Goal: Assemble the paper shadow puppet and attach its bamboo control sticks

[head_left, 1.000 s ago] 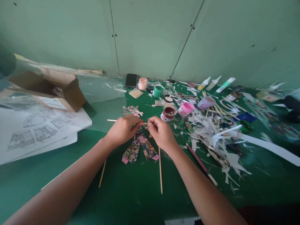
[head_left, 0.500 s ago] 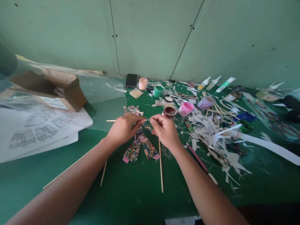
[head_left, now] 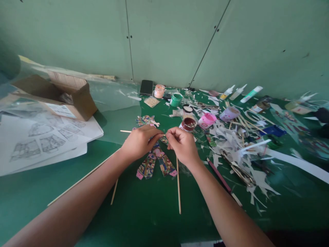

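My left hand point(head_left: 138, 141) is closed in a pinch on a thin wooden stick point(head_left: 125, 131), whose end pokes out left of the knuckles. My right hand point(head_left: 182, 142) meets it fingertip to fingertip, thumb and forefinger pressed together at the stick's other end. What those fingers grip is too small to make out. Beneath the hands lies a flat, colourfully patterned paper figure point(head_left: 146, 166) with pink-tipped legs, partly covered. A second wooden stick point(head_left: 179, 192) runs down from below my right hand. Two more, a long stick point(head_left: 82, 180) and a short stick point(head_left: 114, 192), lie by my left forearm.
At left, printed sheets point(head_left: 38, 140) and an open cardboard box point(head_left: 77, 103). Beyond the hands stand paint jars, including a dark red jar point(head_left: 188, 125) and a pink jar point(head_left: 207, 120). White paper scraps point(head_left: 226, 137), scissors point(head_left: 238, 168) and a purple pencil-like tool point(head_left: 219, 175) crowd the right.
The hands have drawn slightly closer together, and the gap between their fingertips is smaller. The whole view has shifted a little; the things on the table lie as before.
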The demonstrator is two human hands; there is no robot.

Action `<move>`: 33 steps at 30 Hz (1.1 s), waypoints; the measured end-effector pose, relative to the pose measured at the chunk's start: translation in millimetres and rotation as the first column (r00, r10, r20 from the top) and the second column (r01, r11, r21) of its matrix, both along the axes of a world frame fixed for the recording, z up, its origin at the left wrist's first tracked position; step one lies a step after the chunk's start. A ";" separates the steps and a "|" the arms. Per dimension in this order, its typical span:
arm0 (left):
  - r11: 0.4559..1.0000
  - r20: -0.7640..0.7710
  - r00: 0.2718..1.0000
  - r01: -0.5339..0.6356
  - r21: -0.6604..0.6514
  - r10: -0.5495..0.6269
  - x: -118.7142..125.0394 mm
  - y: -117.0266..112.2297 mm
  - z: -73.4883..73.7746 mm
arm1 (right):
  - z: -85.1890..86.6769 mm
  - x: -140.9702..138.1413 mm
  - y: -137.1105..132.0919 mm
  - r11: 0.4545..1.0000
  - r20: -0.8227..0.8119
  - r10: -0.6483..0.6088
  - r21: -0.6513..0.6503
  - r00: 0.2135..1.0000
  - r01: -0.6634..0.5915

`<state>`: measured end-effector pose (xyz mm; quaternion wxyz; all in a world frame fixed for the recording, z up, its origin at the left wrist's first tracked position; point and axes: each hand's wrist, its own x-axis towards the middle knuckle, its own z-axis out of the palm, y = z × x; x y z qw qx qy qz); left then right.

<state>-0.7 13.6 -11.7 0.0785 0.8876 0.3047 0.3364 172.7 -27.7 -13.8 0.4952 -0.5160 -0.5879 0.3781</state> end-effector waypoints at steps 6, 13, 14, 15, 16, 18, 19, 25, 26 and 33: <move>0.999 0.131 0.990 -0.043 -0.013 0.044 4.4 -4.8 -5.9 | -0.6 -2.4 -0.8 1.000 -0.012 0.004 0.031 1.000 -0.004; 0.995 0.143 0.985 -0.086 -0.049 0.092 5.8 -4.8 -6.6 | 2.3 0.6 -0.9 0.996 0.026 -0.032 0.081 0.999 0.030; 0.995 0.137 0.987 -0.081 -0.055 0.088 5.5 -4.3 -6.6 | 2.9 1.2 -0.9 0.995 0.033 -0.030 0.091 0.999 0.026; 0.995 0.133 0.988 -0.075 -0.060 0.082 5.3 -3.9 -6.6 | 3.6 1.9 -0.9 0.995 0.039 -0.030 0.098 0.999 0.026; 0.996 0.133 0.988 -0.067 -0.063 0.075 5.1 -3.7 -6.7 | 4.2 2.4 -1.0 0.995 0.041 -0.034 0.100 0.999 0.030; 0.996 0.133 0.989 -0.056 -0.065 0.064 4.7 -3.4 -6.8 | 5.1 3.6 -0.9 0.995 0.040 -0.043 0.094 0.998 0.039; 0.996 0.134 0.989 -0.055 -0.065 0.063 4.5 -3.3 -6.7 | 5.1 4.4 -0.7 0.995 0.040 -0.046 0.091 0.998 0.043; 0.992 0.124 0.986 -0.106 -0.072 0.114 0.5 -0.1 -4.4 | 0.8 15.3 4.4 0.997 0.259 -0.041 0.070 0.965 0.024; 0.990 0.122 0.984 -0.120 -0.078 0.129 -0.2 0.5 -3.8 | 0.9 18.0 5.1 0.999 0.352 -0.016 0.041 0.936 0.002; 0.979 0.086 0.983 -0.149 -0.139 0.162 -0.7 -0.3 -1.1 | 14.8 28.2 2.5 0.976 0.680 0.218 -0.172 0.700 -0.136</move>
